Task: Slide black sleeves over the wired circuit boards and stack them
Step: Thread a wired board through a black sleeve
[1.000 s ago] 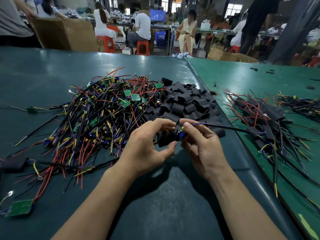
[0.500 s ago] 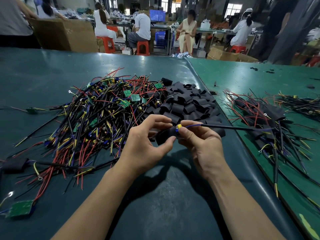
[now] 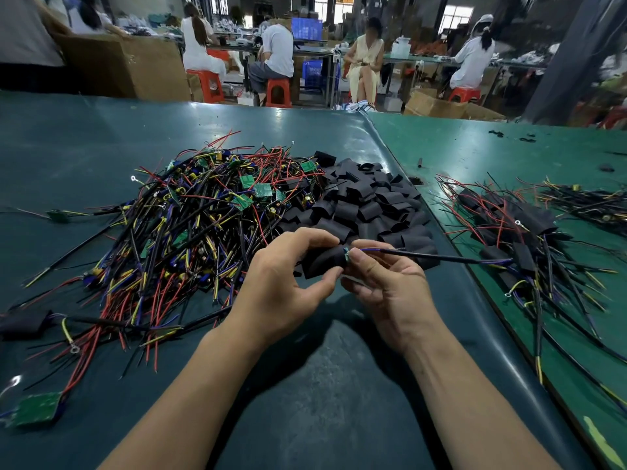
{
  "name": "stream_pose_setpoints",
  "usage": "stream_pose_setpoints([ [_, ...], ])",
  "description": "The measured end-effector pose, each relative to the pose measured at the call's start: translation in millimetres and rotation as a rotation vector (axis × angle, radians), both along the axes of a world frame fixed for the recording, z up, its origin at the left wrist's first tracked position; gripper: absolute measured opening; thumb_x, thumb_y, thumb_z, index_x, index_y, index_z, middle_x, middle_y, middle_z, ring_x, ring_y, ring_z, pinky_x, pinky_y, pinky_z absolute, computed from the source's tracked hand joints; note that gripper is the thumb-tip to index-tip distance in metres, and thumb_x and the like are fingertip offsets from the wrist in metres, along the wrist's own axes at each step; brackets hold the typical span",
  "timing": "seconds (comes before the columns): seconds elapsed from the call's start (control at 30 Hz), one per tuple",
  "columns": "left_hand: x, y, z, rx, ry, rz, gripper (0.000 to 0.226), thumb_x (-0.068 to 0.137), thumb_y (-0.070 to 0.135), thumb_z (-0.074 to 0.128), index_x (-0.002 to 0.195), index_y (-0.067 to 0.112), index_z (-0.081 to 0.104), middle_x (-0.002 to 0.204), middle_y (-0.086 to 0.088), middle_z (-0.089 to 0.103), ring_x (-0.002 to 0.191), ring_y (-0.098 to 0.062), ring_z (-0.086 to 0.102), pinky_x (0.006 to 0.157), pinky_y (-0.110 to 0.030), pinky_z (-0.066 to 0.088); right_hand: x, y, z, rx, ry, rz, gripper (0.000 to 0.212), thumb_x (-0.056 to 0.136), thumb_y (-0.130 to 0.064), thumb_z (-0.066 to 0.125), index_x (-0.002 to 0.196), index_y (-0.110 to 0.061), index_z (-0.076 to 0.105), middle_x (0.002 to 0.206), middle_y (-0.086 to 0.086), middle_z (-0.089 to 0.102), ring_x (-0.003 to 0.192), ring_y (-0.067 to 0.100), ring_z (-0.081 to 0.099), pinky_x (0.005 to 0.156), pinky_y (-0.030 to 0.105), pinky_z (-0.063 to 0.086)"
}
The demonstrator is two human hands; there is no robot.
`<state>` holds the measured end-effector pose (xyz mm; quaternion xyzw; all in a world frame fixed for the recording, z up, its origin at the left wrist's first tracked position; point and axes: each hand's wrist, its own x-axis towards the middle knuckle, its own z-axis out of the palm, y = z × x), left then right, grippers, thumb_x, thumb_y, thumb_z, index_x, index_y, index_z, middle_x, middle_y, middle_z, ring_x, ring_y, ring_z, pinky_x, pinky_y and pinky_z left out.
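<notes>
Holding a black sleeve (image 3: 322,262), left hand (image 3: 281,290) faces right hand (image 3: 383,286) pinching wires (image 3: 424,255).

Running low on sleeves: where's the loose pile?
Head view, centre: the pile of black sleeves lies just beyond both hands, right of the wired boards heap.

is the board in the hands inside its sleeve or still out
Almost fully inside: the black sleeve covers it, only a sliver of board edge showing.

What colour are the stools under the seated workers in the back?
Red-orange plastic stools, clearest in the head view, the only view here.
</notes>
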<state>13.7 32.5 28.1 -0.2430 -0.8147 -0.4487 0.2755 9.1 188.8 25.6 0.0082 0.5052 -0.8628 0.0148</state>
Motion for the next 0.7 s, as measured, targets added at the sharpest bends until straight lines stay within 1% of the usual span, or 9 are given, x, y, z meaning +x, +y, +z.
stream_pose_setpoints([
  [0.1, 0, -1, 1, -0.004, 0.015, -0.005, 0.034, 0.08, 0.014, 0.078, 0.112, 0.01, 0.067, 0.105, 0.002, 0.069, 0.099, -0.012, 0.066, 0.087, -0.036, 0.054, 0, 0, 1, 0.002, -0.013, 0.009, 0.005, 0.066, -0.015, 0.075, 0.071, -0.016, 0.077, 0.078, 0.007, 0.072, 0.074, 0.018, 0.069, 0.064, 0.028, 0.057],
  [0.17, 0, -1, 1, -0.01, 0.022, -0.016, 0.035, 0.081, 0.015, 0.078, 0.114, 0.009, 0.066, 0.106, 0.001, 0.069, 0.101, -0.013, 0.066, 0.088, -0.037, 0.054, 0, 0, 1, -0.014, -0.032, 0.045, 0.006, 0.066, -0.015, 0.074, 0.071, -0.014, 0.077, 0.08, 0.009, 0.072, 0.075, 0.02, 0.069, 0.067, 0.032, 0.057],
  [0.23, 0, 0, 1, -0.012, 0.028, -0.027, 0.036, 0.081, 0.015, 0.078, 0.114, 0.009, 0.066, 0.106, 0.0, 0.069, 0.101, -0.013, 0.066, 0.087, -0.037, 0.055, 0, 2, 2, -0.031, -0.047, 0.083, 0.006, 0.068, -0.014, 0.073, 0.072, -0.013, 0.077, 0.08, 0.009, 0.071, 0.073, 0.021, 0.069, 0.065, 0.032, 0.056],
  [0.3, 0, 0, 2, -0.016, 0.043, -0.028, 0.035, 0.08, 0.016, 0.076, 0.113, 0.01, 0.066, 0.105, 0.001, 0.069, 0.099, -0.014, 0.066, 0.086, -0.037, 0.055, 1, 5, 3, -0.036, -0.055, 0.125, 0.01, 0.071, -0.013, 0.073, 0.079, -0.011, 0.078, 0.081, 0.01, 0.071, 0.071, 0.021, 0.07, 0.06, 0.03, 0.057],
  [0.4, 0, -1, 2, -0.021, 0.062, -0.018, 0.034, 0.08, 0.016, 0.074, 0.113, 0.011, 0.066, 0.105, 0.001, 0.069, 0.097, -0.015, 0.066, 0.084, -0.038, 0.054, 2, 9, 6, -0.019, -0.067, 0.189, 0.028, 0.075, -0.017, 0.071, 0.099, -0.001, 0.073, 0.091, 0.013, 0.072, 0.075, 0.023, 0.072, 0.058, 0.028, 0.058],
  [0.43, 0, -1, 2, -0.025, 0.064, -0.02, 0.034, 0.08, 0.016, 0.074, 0.113, 0.011, 0.066, 0.105, 0.001, 0.069, 0.097, -0.016, 0.066, 0.084, -0.038, 0.054, 3, 10, 7, -0.018, -0.072, 0.193, 0.032, 0.075, -0.017, 0.071, 0.102, 0.0, 0.071, 0.091, 0.014, 0.073, 0.074, 0.024, 0.072, 0.058, 0.027, 0.058],
  [0.53, 1, -1, 3, -0.05, 0.08, -0.033, 0.034, 0.08, 0.015, 0.075, 0.113, 0.011, 0.066, 0.106, 0.0, 0.069, 0.098, -0.016, 0.066, 0.084, -0.037, 0.054, 2, 10, 6, -0.03, -0.074, 0.177, 0.029, 0.072, -0.015, 0.072, 0.099, -0.005, 0.07, 0.084, 0.01, 0.072, 0.066, 0.021, 0.07, 0.059, 0.026, 0.058],
  [0.6, 2, -1, 3, -0.076, 0.093, -0.045, 0.034, 0.081, 0.015, 0.076, 0.113, 0.011, 0.066, 0.107, 0.0, 0.069, 0.1, -0.015, 0.066, 0.085, -0.035, 0.054, 2, 11, 4, -0.015, -0.056, 0.181, 0.028, 0.071, -0.014, 0.074, 0.098, -0.008, 0.071, 0.084, 0.011, 0.073, 0.067, 0.019, 0.07, 0.061, 0.025, 0.058],
  [0.7, 0, -3, 1, -0.127, 0.09, -0.057, 0.036, 0.08, 0.011, 0.078, 0.114, 0.009, 0.066, 0.109, -0.001, 0.068, 0.102, -0.014, 0.065, 0.087, -0.035, 0.053, 2, 12, 1, 0.047, -0.014, 0.19, 0.018, 0.07, -0.016, 0.077, 0.086, -0.01, 0.077, 0.082, 0.011, 0.073, 0.066, 0.018, 0.07, 0.06, 0.025, 0.057],
])
